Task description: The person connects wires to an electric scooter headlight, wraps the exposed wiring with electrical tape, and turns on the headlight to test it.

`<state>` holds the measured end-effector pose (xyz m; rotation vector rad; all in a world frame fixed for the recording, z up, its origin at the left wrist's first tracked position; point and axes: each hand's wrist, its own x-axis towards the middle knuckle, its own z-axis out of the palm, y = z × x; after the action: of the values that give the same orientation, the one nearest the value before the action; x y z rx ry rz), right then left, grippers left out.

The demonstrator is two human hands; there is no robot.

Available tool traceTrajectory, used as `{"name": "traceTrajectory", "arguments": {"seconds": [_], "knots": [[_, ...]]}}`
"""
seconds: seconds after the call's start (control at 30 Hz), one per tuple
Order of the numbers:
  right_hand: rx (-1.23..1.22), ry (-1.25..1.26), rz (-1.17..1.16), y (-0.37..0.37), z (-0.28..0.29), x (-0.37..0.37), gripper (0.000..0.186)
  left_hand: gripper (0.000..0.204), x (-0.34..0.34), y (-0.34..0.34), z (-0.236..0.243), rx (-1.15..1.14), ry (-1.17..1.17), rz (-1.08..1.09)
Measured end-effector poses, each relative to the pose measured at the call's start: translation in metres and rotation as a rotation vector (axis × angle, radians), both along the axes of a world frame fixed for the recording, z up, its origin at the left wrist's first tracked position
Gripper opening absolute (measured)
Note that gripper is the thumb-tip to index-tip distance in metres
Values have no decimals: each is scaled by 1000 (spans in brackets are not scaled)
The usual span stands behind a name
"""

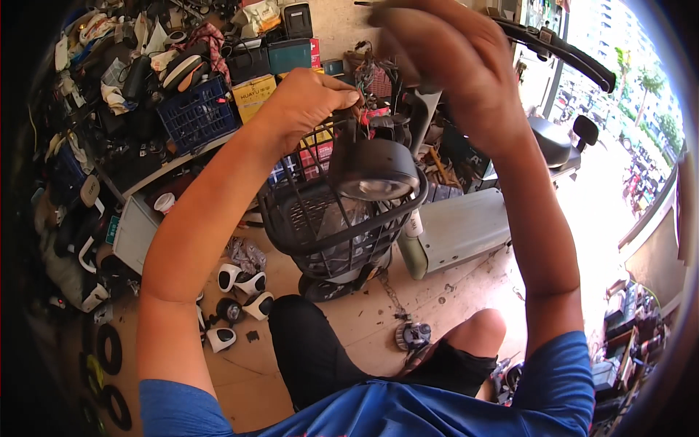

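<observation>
A bicycle-like electric vehicle stands before me, with a round black headlight (375, 169) above its black wire basket (328, 244). My left hand (309, 105) is raised behind the headlight, thumb and fingertips pinched together on a thin wire (358, 111). Several more wires and a bit of red show just beside those fingertips. Higher up and to the right, my right hand (451, 65) is smeared by motion, near the handlebar. Its fingers are too blurred to read, and a dark thin shape shows at their far end.
A black handlebar grip (593, 71) juts out at upper right. On the left, a blue crate (196, 113) and a yellow box (253, 95) sit among heaped parts. White-and-black parts (251, 284) and a metal device (413, 335) lie on the floor. Tools crowd the right edge.
</observation>
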<state>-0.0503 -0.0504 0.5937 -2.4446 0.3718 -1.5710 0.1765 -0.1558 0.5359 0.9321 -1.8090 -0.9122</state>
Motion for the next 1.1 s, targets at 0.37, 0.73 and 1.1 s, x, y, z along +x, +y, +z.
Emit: {"name": "traceTrajectory", "arguments": {"seconds": [0.37, 0.73, 1.1], "knots": [[629, 152, -1189, -131, -376, -204, 70, 26, 10, -5, -7, 350, 242, -254], [563, 437, -1218, -148, -511, -221, 67, 28, 8, 4, -10, 326, 250, -230], [355, -465, -464, -45, -238, -103, 77, 27, -8, 11, -12, 262, 231, -178]]}}
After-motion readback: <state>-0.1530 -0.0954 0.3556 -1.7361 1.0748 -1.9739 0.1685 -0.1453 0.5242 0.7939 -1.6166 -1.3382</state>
